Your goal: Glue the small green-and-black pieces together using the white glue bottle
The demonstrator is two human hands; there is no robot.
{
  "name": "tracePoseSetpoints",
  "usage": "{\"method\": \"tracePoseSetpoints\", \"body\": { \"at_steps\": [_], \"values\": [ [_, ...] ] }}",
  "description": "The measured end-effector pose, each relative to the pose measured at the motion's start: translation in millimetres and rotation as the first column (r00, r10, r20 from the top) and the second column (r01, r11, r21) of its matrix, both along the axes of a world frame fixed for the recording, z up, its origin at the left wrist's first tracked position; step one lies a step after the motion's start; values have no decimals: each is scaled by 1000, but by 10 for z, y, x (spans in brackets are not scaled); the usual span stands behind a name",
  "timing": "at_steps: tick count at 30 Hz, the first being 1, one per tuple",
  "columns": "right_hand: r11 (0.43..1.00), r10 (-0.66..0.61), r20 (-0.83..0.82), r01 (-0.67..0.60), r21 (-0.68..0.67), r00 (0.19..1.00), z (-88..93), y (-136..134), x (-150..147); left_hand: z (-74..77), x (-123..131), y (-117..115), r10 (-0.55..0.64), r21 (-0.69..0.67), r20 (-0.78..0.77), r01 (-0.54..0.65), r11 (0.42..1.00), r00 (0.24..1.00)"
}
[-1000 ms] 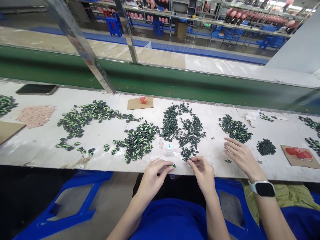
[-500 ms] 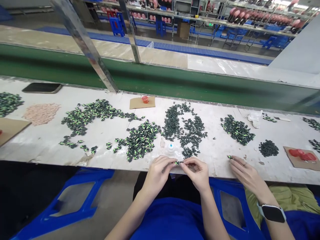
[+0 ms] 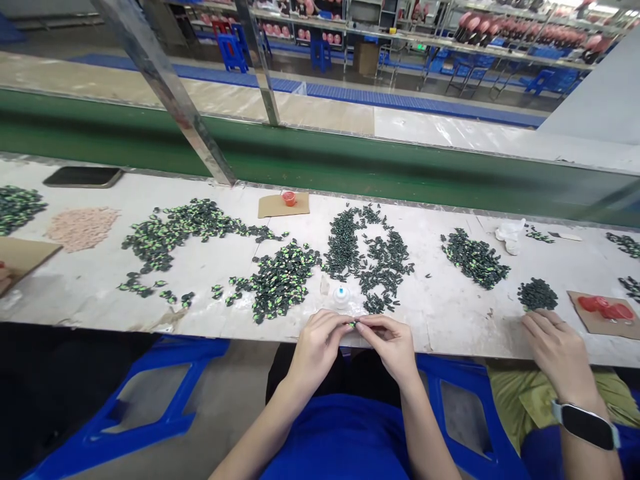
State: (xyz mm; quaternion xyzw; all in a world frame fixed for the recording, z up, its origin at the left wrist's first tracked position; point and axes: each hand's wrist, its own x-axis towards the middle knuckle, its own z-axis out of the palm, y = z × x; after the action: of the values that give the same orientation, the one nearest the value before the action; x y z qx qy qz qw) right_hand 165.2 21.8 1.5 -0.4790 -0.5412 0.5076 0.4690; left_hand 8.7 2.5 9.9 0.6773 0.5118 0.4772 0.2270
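Head view: left hand (image 3: 320, 338) and right hand (image 3: 393, 340) meet, each grip pinched on one small green-and-black piece (image 3: 353, 324) above the surface (image 3: 450, 317)'s near edge; a second ago they were well apart.

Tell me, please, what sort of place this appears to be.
Probably a factory assembly workshop: heaps of small dark-and-green parts lie along a long white worktable, blue stools stand beside it, and rows of pink items fill the background.

Bottle (image 3: 341, 299) between piles (image 3: 283, 280) (on the table (image 3: 455, 323))
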Motion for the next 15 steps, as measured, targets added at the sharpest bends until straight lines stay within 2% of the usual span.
{"method": "tracePoseSetpoints", "body": {
  "at_steps": [3, 7, 10, 15],
  "values": [
    [1000, 2, -69, -3, -20, 998, -15, -15, -19, -10, 28, -17, 22, 27, 21, -23, 999, 1000],
    [998, -39, -102, 43, 43, 994, -41, -40, -59, -20, 78, -49, 81, 43, 24, -82, 996, 996],
    [994, -67, -82, 74, 82, 994, -45, -55, -73, -25, 96, -55, 100, 47, 28, -101, 994, 995],
    [988, -35, 21, 31, 153, 999, 25, -45, -46, -53, 64, -25, 41, 14, 13, -41, 999, 999]
  ]
}}
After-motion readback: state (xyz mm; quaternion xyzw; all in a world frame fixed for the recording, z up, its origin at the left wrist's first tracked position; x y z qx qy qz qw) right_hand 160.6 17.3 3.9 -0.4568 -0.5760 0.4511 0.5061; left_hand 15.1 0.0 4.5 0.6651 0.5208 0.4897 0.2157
